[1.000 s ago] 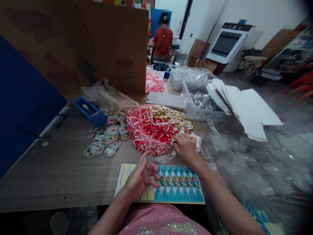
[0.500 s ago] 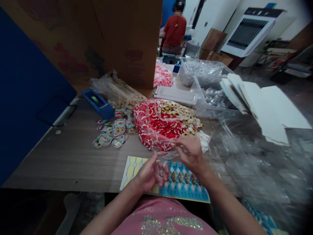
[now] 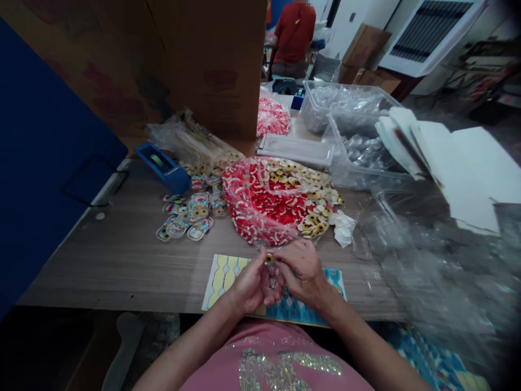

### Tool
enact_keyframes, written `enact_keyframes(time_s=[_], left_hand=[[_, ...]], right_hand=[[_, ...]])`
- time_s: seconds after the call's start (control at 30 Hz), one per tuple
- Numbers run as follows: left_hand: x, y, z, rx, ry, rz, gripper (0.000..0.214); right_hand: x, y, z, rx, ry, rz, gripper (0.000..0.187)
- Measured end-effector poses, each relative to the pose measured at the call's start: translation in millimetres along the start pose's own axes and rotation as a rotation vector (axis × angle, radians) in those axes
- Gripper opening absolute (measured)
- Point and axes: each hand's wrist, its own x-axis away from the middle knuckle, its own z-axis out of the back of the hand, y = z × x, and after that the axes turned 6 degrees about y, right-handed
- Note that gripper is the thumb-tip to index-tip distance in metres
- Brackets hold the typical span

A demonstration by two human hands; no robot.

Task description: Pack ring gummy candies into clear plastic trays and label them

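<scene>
My left hand (image 3: 256, 285) is closed around a small clear plastic case (image 3: 268, 277), partly hidden by its fingers. Fingers of my right hand (image 3: 302, 270) pinch a small yellow-and-black eye-like disc (image 3: 269, 259) at the top of the case, next to my left thumb. Under both hands lies a printed sticker sheet (image 3: 223, 274), yellow at the left and blue at the right. Just beyond them sits an open plastic bag (image 3: 240, 217) full of red-and-white pieces and cream eye-like discs (image 3: 313, 222).
Left of the bag are several filled clear cases (image 3: 199, 207) and a blue tape dispenser (image 3: 163, 168). Crumpled white tissue (image 3: 342, 227) lies at its right. Clear tubs (image 3: 366, 176), white cards (image 3: 464, 168) and loose clear plastic packaging (image 3: 439, 277) crowd the right. A cardboard box (image 3: 211, 65) stands behind.
My right hand has come back from the bag's near edge to my left hand, bringing an eye-like disc to the clear case. The view has shifted slightly.
</scene>
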Motion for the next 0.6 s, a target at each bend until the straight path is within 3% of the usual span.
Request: enact_keyframes(time_s=[0.17,0.27,0.33,0.4,0.5,0.6], left_hand=[[1.8,-5.4,-1.0,-0.033,0.038,-0.107,0.045],[5.8,-5.9,0.0,-0.073,0.074,-0.164,0.039],[9.2,-3.5,1.5,-0.093,0.087,-0.182,0.037],[12.5,0.0,3.1,-0.113,0.094,-0.188,0.035],[15.4,2.6,4.8,-0.147,0.101,-0.218,0.036],[13.8,0.5,5.3,-0.167,0.089,-0.237,0.033]], right_hand=[[-3.5,-5.3,-5.3,0.079,-0.100,-0.075,0.015],[-3.9,-5.1,-11.0,-0.124,-0.110,-0.173,0.018],[-2.8,2.7,-11.3,-0.325,-0.031,-0.252,0.020],[-2.0,18.9,-5.8,-0.387,0.103,-0.317,0.019],[-4.5,53.8,9.9,-0.029,0.224,-0.345,0.013],[-10.4,82.9,21.3,0.436,0.074,-0.334,0.010]])
